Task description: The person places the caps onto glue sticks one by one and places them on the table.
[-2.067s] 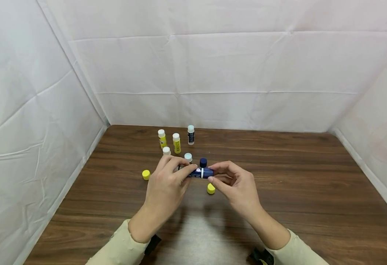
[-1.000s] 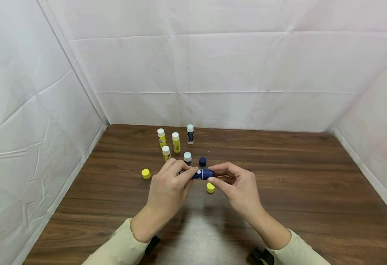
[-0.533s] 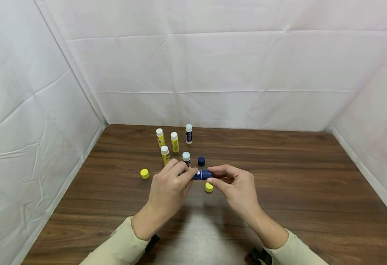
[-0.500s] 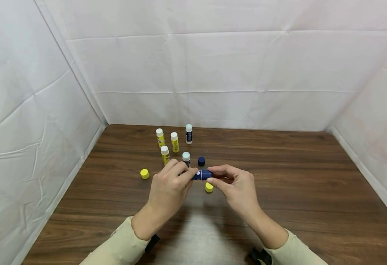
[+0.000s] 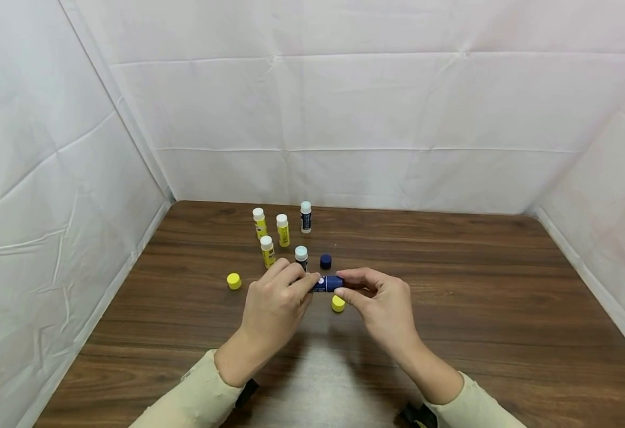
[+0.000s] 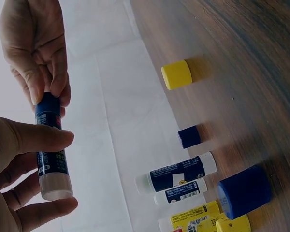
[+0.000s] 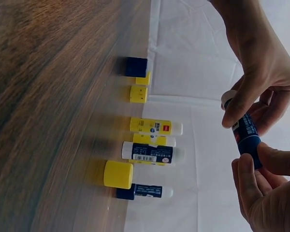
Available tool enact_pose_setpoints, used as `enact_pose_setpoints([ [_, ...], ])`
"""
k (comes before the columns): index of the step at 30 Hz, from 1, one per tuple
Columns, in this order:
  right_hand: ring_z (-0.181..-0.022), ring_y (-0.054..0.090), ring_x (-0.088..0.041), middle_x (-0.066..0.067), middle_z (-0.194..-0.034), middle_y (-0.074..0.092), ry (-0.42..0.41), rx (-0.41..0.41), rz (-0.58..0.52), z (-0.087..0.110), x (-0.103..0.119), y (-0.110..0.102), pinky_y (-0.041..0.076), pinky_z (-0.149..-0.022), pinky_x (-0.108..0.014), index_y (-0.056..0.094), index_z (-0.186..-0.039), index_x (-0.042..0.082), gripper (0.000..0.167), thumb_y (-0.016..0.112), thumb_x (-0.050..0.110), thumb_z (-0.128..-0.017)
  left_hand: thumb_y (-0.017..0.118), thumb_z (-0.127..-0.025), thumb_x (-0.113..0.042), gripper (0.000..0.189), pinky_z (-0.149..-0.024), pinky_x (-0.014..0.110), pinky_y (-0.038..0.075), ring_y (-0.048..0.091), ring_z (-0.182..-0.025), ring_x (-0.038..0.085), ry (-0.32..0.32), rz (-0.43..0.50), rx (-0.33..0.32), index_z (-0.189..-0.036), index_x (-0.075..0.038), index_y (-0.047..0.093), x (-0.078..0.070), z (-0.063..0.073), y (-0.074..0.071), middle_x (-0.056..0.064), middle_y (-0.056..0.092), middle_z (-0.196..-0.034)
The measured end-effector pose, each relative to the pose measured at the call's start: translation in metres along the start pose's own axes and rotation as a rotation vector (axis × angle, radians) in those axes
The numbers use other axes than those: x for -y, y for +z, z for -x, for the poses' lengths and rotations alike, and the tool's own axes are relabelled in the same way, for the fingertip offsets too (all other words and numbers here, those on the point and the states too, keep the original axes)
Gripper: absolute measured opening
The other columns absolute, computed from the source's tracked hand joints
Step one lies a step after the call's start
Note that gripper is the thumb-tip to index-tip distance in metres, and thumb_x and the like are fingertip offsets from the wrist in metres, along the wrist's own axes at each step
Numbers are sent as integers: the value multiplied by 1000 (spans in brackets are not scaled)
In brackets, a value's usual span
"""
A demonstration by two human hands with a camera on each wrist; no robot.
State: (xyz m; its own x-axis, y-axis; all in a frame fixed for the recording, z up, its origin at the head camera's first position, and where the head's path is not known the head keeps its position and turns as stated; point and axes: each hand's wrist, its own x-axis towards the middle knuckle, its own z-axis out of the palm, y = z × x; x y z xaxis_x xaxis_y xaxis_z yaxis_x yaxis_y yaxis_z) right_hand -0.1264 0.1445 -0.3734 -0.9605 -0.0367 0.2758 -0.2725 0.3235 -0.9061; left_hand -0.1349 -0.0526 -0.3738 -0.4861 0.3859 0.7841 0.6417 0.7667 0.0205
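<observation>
A navy glue stick [image 5: 323, 283] lies sideways in the air between both hands. My left hand [image 5: 275, 303] grips its body, and the white base shows beyond the fingers in the left wrist view. The right hand [image 5: 382, 303] pinches the blue cap [image 7: 250, 149] at the other end, where cap and body meet with only a thin line between them. Behind the hands stand two dark-blue glue sticks without caps [image 5: 305, 217] [image 6: 176, 174], white ends up. Beside them are several yellow glue sticks [image 5: 283, 230], also with white ends up.
One loose yellow cap [image 5: 234, 281] lies left of the hands, another yellow cap [image 5: 338, 304] below the held glue stick. A navy cap [image 5: 325, 261] sits just behind it. The left wrist view shows another blue cap [image 6: 244, 192] nearby. White cloth walls [image 5: 371, 119] surround the wooden table [image 5: 478, 285].
The white band between the cap and the glue stick's body has narrowed to a thin line as the cap slid on. Both hands stay nearly in place.
</observation>
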Motion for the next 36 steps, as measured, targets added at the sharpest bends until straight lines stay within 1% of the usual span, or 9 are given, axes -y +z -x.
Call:
enact_pose_setpoints([
  [6, -92, 74, -14, -2, -97, 77, -35, 1, 20, 0, 2, -3, 60, -77, -26, 80, -102, 14, 19, 83, 11, -84, 89, -77, -8, 18, -58, 23, 56, 58, -76, 14, 9, 29, 6, -93, -12, 82, 2, 0, 2, -2, 66, -80],
  [12, -93, 73, -13, -1, -96, 76, -60, 5, 43, -1, 1, -5, 60, -79, -26, 79, -102, 14, 20, 84, 9, -83, 91, -75, -9, 23, -60, 23, 56, 59, -78, 15, 21, 39, 19, -95, -12, 82, 2, 0, 2, -2, 66, -81],
  [20, -93, 73, -12, 0, -97, 76, -70, 3, 61, 1, 1, -6, 60, -80, -26, 79, -103, 15, 21, 83, 8, -83, 89, -77, -9, 20, -60, 23, 56, 59, -80, 15, 23, 34, 28, -96, -12, 82, 1, -1, 1, -2, 66, -84],
  [23, -93, 72, -12, 0, -99, 76, -68, 6, 49, 1, 0, -6, 60, -80, -26, 79, -103, 15, 21, 83, 8, -84, 89, -78, -10, 20, -61, 23, 56, 60, -81, 16, 20, 38, 36, -96, -12, 82, 1, 0, 1, -1, 66, -85],
  [29, -95, 72, -12, -1, -102, 75, -77, 18, 22, 2, 1, -7, 60, -81, -26, 76, -106, 14, 21, 80, 6, -87, 88, -80, -14, 21, -64, 24, 57, 61, -85, 16, 4, 89, 57, -100, -11, 80, 2, 1, 1, 0, 67, -92],
  [32, -94, 72, -12, -1, -102, 75, -86, 21, 32, 2, 1, -9, 60, -81, -26, 76, -107, 13, 21, 79, 5, -87, 88, -80, -15, 23, -68, 25, 58, 62, -87, 16, 0, 115, 70, -102, -12, 79, 2, 2, 1, 1, 67, -94],
  [36, -93, 72, -12, -1, -101, 75, -96, 19, 57, 1, 0, -12, 60, -81, -27, 76, -107, 13, 22, 78, 4, -87, 90, -79, -16, 27, -69, 26, 58, 62, -87, 16, -13, 121, 90, -103, -12, 79, 5, 4, 1, 1, 68, -95],
])
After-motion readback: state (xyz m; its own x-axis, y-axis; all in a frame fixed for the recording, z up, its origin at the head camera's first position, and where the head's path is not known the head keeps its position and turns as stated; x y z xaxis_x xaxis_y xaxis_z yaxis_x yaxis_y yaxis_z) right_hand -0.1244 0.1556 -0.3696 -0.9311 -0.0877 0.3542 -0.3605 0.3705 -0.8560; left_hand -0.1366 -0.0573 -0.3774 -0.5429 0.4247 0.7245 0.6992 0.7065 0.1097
